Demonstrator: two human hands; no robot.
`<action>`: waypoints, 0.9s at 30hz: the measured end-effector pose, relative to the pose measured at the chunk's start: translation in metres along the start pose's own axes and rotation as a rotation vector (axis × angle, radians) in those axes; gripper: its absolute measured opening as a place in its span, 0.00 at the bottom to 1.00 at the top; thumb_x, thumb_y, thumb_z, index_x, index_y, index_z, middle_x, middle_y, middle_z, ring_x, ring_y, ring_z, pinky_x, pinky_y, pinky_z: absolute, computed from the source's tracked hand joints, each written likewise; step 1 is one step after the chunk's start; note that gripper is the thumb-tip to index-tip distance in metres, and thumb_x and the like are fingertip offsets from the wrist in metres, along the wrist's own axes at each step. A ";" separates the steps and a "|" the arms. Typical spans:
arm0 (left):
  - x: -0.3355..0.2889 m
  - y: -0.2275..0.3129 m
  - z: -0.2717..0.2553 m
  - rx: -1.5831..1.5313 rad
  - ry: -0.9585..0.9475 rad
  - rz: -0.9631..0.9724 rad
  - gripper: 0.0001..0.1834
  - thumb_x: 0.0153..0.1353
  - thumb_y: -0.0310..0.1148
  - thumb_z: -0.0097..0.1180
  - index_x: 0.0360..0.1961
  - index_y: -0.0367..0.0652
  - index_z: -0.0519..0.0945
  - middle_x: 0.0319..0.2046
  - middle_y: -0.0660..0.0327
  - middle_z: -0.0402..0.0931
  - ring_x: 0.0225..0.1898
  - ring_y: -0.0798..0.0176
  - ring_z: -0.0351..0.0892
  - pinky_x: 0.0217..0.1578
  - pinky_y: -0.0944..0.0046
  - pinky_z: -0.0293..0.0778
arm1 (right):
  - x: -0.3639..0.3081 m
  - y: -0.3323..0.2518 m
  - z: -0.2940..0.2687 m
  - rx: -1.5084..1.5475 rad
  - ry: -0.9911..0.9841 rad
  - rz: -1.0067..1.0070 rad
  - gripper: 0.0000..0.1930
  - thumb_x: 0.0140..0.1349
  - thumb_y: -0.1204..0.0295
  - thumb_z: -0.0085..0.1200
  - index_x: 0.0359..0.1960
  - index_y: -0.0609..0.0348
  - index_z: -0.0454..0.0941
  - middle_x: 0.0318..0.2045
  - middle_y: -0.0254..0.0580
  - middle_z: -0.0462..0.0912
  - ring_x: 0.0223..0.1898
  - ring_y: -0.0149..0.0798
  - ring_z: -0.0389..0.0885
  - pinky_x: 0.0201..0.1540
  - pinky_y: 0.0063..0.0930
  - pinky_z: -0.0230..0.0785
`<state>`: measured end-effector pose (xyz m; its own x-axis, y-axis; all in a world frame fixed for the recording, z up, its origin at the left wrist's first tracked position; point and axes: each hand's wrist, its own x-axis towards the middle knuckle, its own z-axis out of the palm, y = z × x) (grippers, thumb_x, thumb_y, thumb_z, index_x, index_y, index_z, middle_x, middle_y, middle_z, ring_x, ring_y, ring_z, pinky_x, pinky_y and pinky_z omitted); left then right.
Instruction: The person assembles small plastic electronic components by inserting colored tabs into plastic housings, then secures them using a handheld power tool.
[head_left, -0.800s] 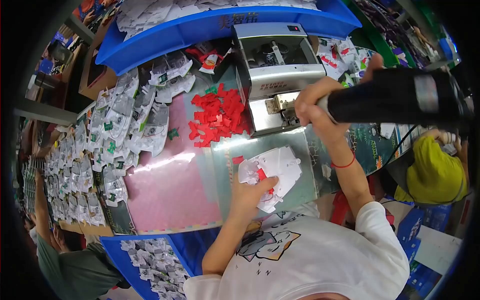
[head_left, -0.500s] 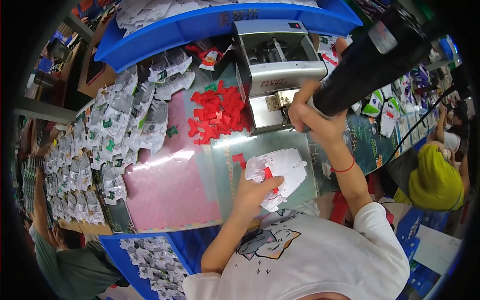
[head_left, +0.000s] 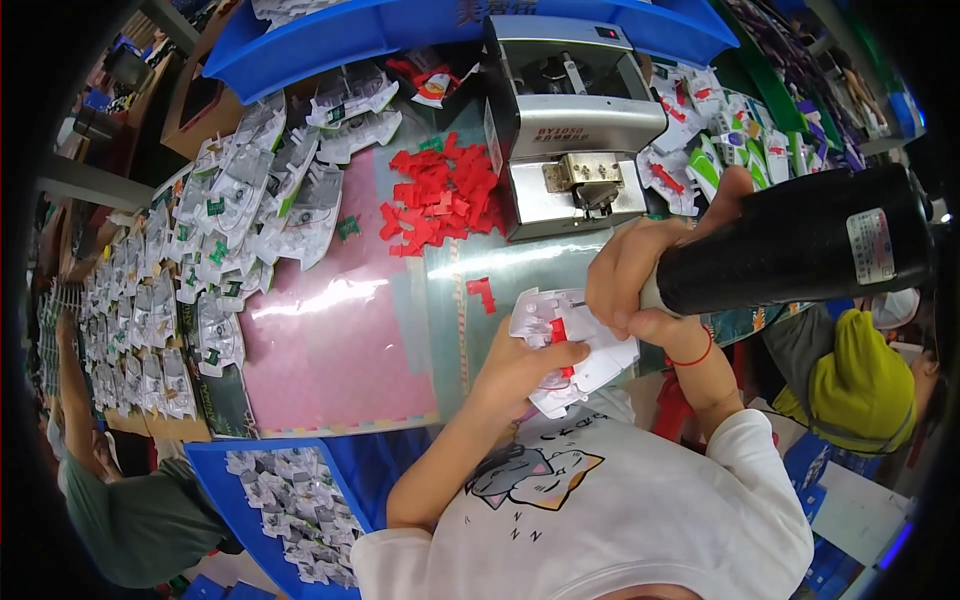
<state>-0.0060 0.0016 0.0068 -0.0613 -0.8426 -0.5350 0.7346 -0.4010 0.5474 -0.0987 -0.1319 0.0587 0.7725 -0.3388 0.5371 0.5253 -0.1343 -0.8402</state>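
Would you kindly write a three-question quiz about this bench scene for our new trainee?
1. Which hand holds the black tool?
2. True or false: the pile of red pieces lies left of the metal machine.
3. What does the left hand hold: a) a coiled cable, b) a white plastic shell, c) a cardboard box?

Key: 1. The right hand. 2. True. 3. b.

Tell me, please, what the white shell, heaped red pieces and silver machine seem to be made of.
White shell: probably moulded plastic, smooth; thin, shaped edges.
Heaped red pieces: likely plastic, semi-matte; uniform colour, repeated notched shapes.
Silver machine: apparently metal, polished; bright reflections.
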 end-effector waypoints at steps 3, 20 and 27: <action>0.000 0.001 0.001 0.020 -0.008 -0.018 0.23 0.40 0.16 0.56 0.42 0.36 0.70 0.35 0.58 0.74 0.36 0.63 0.75 0.36 0.65 0.72 | 0.009 -0.003 -0.003 -0.033 -0.185 -0.062 0.50 0.46 0.77 0.57 0.60 0.20 0.34 0.15 0.36 0.74 0.12 0.32 0.72 0.16 0.24 0.68; 0.010 0.000 0.003 0.236 0.095 0.175 0.17 0.40 0.18 0.57 0.36 0.34 0.73 0.28 0.61 0.74 0.27 0.70 0.73 0.27 0.70 0.71 | 0.006 0.003 -0.014 -0.017 0.024 -0.127 0.13 0.47 0.77 0.55 0.32 0.57 0.63 0.16 0.39 0.72 0.16 0.32 0.72 0.21 0.20 0.65; 0.010 -0.003 -0.003 0.107 0.255 0.223 0.16 0.42 0.19 0.57 0.36 0.33 0.73 0.30 0.58 0.75 0.28 0.67 0.76 0.28 0.69 0.72 | 0.017 0.011 -0.031 -0.154 0.269 -0.082 0.05 0.47 0.80 0.52 0.23 0.64 0.67 0.17 0.39 0.72 0.17 0.27 0.71 0.20 0.17 0.63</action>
<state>-0.0070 -0.0043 -0.0026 0.2731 -0.8026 -0.5303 0.6347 -0.2639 0.7263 -0.0907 -0.1681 0.0562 0.5967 -0.5523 0.5821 0.5060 -0.3040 -0.8072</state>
